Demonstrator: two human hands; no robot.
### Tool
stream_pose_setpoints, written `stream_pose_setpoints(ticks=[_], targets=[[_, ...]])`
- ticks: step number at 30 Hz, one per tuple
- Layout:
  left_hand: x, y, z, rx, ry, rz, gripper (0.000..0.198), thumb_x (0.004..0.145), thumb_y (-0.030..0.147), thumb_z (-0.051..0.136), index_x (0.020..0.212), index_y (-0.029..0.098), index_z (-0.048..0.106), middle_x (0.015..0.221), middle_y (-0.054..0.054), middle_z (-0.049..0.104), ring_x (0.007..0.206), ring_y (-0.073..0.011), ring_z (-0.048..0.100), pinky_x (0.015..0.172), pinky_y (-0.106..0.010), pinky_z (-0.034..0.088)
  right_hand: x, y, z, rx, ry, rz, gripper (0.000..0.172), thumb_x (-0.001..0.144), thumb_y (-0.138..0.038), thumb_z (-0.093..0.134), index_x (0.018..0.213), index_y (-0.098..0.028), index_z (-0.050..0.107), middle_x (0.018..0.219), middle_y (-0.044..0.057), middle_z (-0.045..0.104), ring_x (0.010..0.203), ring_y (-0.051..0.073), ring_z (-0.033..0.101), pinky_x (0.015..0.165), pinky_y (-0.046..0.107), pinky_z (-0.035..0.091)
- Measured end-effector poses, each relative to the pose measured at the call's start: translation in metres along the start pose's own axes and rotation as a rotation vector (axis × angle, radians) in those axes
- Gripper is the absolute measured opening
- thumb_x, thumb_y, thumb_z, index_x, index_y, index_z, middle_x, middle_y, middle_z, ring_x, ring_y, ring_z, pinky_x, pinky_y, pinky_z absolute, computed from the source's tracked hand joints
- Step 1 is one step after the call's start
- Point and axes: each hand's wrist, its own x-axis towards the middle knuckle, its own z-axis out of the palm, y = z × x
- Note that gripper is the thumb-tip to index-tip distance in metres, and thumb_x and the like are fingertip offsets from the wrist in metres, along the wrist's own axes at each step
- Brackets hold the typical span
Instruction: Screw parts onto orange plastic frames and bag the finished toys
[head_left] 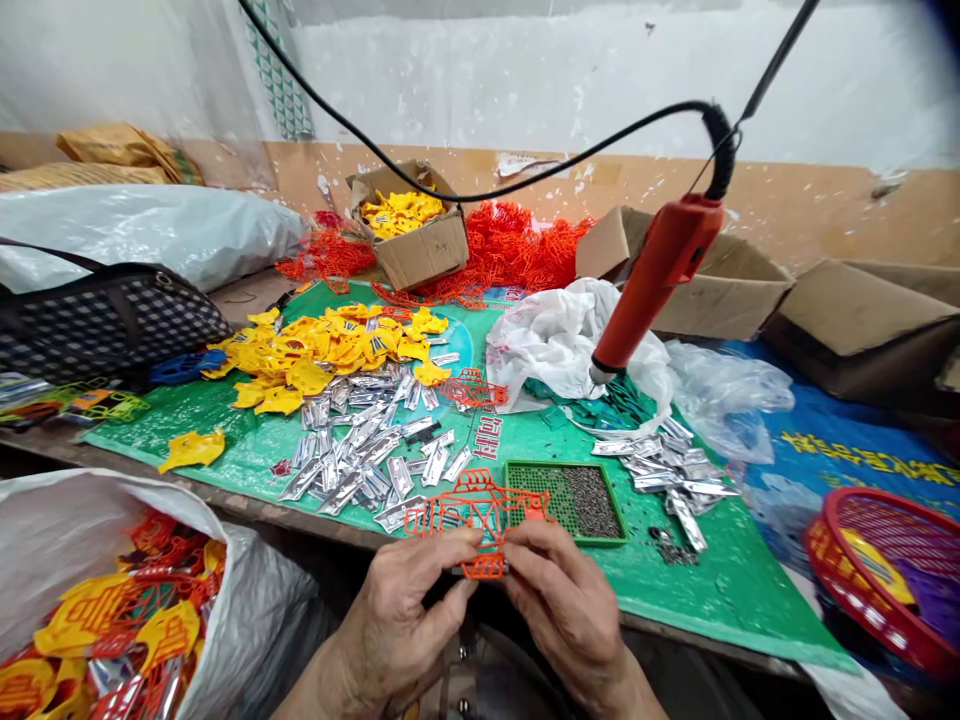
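Observation:
Above the table's front edge I hold an orange openwork plastic frame (484,505) between both hands. My left hand (412,595) pinches its lower left side with thumb and forefinger. The fingers of my right hand (559,590) close on its right side. Something dark and thin shows at the frame's lower edge, partly hidden by my fingers. Just beyond my right hand is a green tray (566,500) holding small dark screws (600,503). Silver metal plates (360,455) lie loose beyond my left hand.
A red electric screwdriver (652,285) hangs from a cable at the right. Yellow plastic parts (315,345) pile up behind the plates. More metal plates (660,465) lie right of the tray. A white sack (247,580) of assembled parts stands at left, a red basket (832,570) at right.

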Motion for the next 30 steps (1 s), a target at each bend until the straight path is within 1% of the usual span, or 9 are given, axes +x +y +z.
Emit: stream_pose_setpoints(ticks=[3,5,8,11,14,16,19,24,30], targets=[[-0.001,-0.001,0.002,0.025,-0.004,0.016,0.025,0.081,0.006,0.06,0.103,0.018,0.063,0.096,-0.008,0.078,0.087,-0.015,0.074,0.082,-0.019,0.057,0.002,0.001,0.001,-0.061,-0.037,-0.023,0.021,0.093,-0.01,0.051,0.109,-0.014,0.063,0.092,0.012,0.07,0.079,0.016,0.071,0.062,0.022,0.058],[-0.004,-0.001,0.005,0.031,-0.008,0.002,0.028,0.08,0.004,0.06,0.105,0.018,0.062,0.099,-0.008,0.077,0.091,-0.0153,0.073,0.086,-0.021,0.056,0.002,0.003,0.004,-0.094,-0.031,-0.028,0.019,0.094,-0.011,0.049,0.105,-0.014,0.064,0.091,0.011,0.071,0.078,0.015,0.072,0.06,0.02,0.058],[-0.009,-0.001,0.012,0.057,0.034,-0.057,0.037,0.082,0.003,0.056,0.117,0.016,0.057,0.112,-0.013,0.072,0.104,-0.0177,0.069,0.091,-0.026,0.056,0.001,0.005,0.008,-0.147,0.039,-0.011,0.02,0.094,-0.012,0.048,0.103,-0.016,0.065,0.09,0.011,0.072,0.079,0.015,0.073,0.063,0.019,0.059],[-0.013,0.001,0.016,0.09,0.12,-0.115,0.037,0.084,0.003,0.055,0.119,0.014,0.054,0.119,-0.017,0.067,0.105,-0.0174,0.068,0.085,-0.023,0.058,-0.003,0.006,0.011,-0.18,0.124,0.002,0.02,0.092,-0.011,0.051,0.104,-0.017,0.066,0.088,0.009,0.072,0.079,0.016,0.073,0.067,0.021,0.06],[-0.012,0.004,0.017,0.144,0.177,-0.074,0.029,0.083,0.001,0.056,0.108,0.015,0.058,0.112,-0.013,0.069,0.101,-0.0161,0.069,0.087,-0.021,0.057,-0.007,0.005,0.012,-0.226,0.162,-0.001,0.021,0.092,-0.012,0.052,0.105,-0.017,0.067,0.089,0.01,0.073,0.08,0.017,0.073,0.067,0.022,0.061],[-0.01,0.005,0.016,0.181,0.207,-0.041,0.027,0.083,0.0,0.055,0.105,0.015,0.06,0.105,-0.011,0.07,0.099,-0.0152,0.069,0.09,-0.021,0.055,-0.01,0.004,0.014,-0.256,0.167,-0.012,0.021,0.092,-0.013,0.053,0.106,-0.016,0.068,0.09,0.011,0.074,0.08,0.017,0.074,0.067,0.022,0.061],[-0.007,0.006,0.015,0.203,0.241,-0.027,0.026,0.083,-0.001,0.053,0.101,0.016,0.062,0.1,-0.008,0.07,0.093,-0.0132,0.07,0.088,-0.019,0.055,-0.012,0.005,0.016,-0.265,0.174,-0.023,0.023,0.091,-0.014,0.053,0.108,-0.018,0.068,0.09,0.01,0.074,0.079,0.018,0.074,0.067,0.023,0.062],[-0.006,0.007,0.013,0.168,0.253,-0.033,0.027,0.082,-0.002,0.053,0.097,0.018,0.063,0.097,-0.005,0.069,0.089,-0.0124,0.07,0.083,-0.019,0.056,-0.012,0.005,0.018,-0.254,0.167,-0.015,0.028,0.09,-0.013,0.055,0.113,-0.021,0.069,0.09,0.008,0.075,0.077,0.018,0.074,0.066,0.023,0.062],[-0.007,0.005,0.014,0.118,0.252,-0.045,0.027,0.081,-0.003,0.054,0.097,0.018,0.062,0.095,-0.005,0.07,0.088,-0.0122,0.07,0.083,-0.019,0.057,-0.008,0.002,0.018,-0.265,0.167,-0.023,0.023,0.091,-0.013,0.053,0.107,-0.018,0.069,0.088,0.009,0.074,0.076,0.016,0.074,0.066,0.019,0.061]])
